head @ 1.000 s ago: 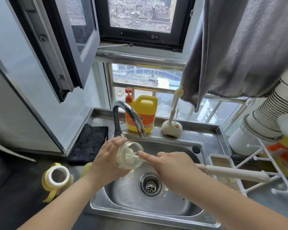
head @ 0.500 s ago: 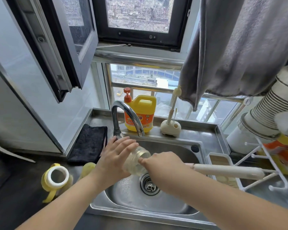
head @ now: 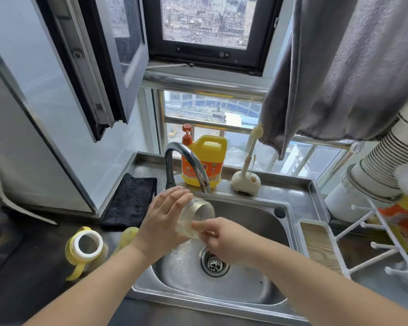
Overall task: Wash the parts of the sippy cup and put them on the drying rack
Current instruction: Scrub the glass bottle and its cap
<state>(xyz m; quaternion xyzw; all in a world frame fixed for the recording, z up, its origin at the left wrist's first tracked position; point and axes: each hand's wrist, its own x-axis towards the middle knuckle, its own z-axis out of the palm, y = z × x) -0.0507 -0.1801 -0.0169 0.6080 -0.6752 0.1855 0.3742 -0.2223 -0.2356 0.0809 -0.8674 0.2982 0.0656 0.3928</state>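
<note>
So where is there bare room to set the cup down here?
Free: the ledge between brush stand and rack, and the sink floor near its front rim. Crowded: left counter, with lid and cloth.

You won't find any text you can read here. The yellow detergent jug (head: 203, 161) at twelve o'clock behind the faucet (head: 186, 165) carries an orange label, but its print is too small and blurred to make out.
</note>
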